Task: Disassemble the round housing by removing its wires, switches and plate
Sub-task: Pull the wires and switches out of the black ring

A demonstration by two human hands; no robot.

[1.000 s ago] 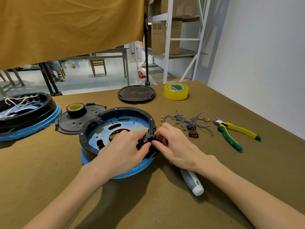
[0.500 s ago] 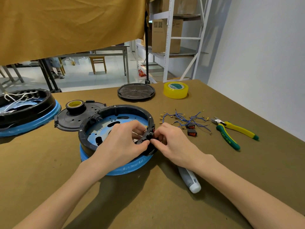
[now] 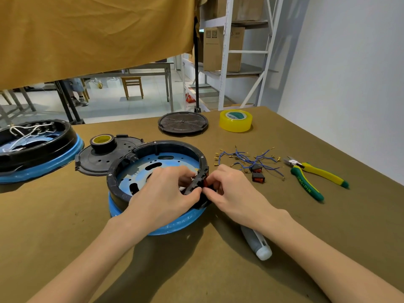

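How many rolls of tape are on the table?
2. A yellow roll lies at the far edge beside the round black disc; a smaller black roll sits on the black lid behind the round housing. Others may be hidden.

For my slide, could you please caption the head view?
Both hands, left and right, work a red switch at the round housing rim.

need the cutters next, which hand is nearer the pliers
Right. The right hand is at the housing rim, on the side towards the pliers; the left hand lies farther, inside it.
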